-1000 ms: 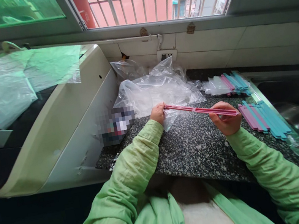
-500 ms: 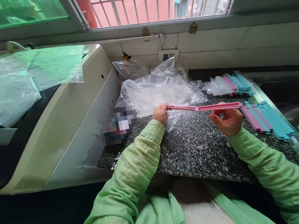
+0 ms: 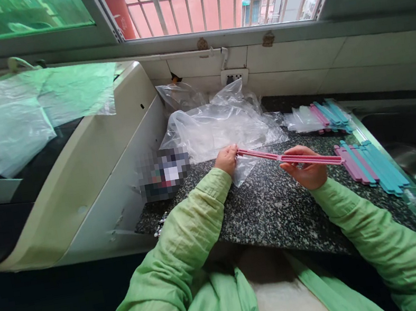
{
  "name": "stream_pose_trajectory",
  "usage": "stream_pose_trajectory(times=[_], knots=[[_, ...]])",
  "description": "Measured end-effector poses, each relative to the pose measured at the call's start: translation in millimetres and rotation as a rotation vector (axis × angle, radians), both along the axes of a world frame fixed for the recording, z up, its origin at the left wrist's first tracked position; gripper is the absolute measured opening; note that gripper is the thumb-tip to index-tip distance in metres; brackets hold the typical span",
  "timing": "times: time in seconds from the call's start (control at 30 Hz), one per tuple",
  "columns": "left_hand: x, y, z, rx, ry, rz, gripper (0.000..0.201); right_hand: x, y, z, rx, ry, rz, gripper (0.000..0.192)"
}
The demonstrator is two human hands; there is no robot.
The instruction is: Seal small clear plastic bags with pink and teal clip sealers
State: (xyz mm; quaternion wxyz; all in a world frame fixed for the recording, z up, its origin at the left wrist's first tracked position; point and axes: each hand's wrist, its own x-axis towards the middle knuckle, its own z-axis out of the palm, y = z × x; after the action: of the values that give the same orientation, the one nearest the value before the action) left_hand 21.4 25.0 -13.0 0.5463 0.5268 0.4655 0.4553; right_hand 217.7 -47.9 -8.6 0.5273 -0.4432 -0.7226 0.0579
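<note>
Fingers (image 3: 296,150), left and right, pinch a long pink plastic strip (image 3: 313,159), left hand (image 3: 226,161) hiding one end, right hand (image 3: 310,174) now nearer its middle.

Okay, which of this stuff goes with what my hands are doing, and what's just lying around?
With the job:
pink strip, held in your left hand and right hand
pink and blue strips near your right hand, likely
clear plastic by your left hand, probably

Apparently just lying about:
plastic sheeting on the cream machine
red container at the back
</note>
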Motion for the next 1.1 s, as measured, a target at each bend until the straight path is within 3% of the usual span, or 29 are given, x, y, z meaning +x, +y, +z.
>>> stream_pose_trajectory(times=[0.23, 0.53, 0.8, 0.97, 1.1], knots=[[2.2, -3.1, 0.5, -0.005, 0.039, -0.029, 0.034, -2.5, -0.1, -4.0, -0.046, -0.032, -0.015, 0.024], [1.9, -4.3, 3.3, -0.001, 0.058, -0.018, 0.034, -4.6, 0.3, -2.7, -0.054, -0.052, -0.031, 0.013], [3.5, -4.8, 5.5, -0.079, -0.016, -0.018, 0.037, -1.6, 2.9, -3.8, 0.034, -0.223, -0.103, 0.010], [3.6, -2.1, 3.3, -0.144, -0.120, -0.107, 0.037, -2.7, 3.2, -3.5, 0.061, -0.267, -0.131, 0.010], [3.2, -0.9, 0.2, -0.138, -0.188, -0.199, 0.019, -2.0, 3.0, -3.3, 0.097, -0.253, -0.148, 0.008]])
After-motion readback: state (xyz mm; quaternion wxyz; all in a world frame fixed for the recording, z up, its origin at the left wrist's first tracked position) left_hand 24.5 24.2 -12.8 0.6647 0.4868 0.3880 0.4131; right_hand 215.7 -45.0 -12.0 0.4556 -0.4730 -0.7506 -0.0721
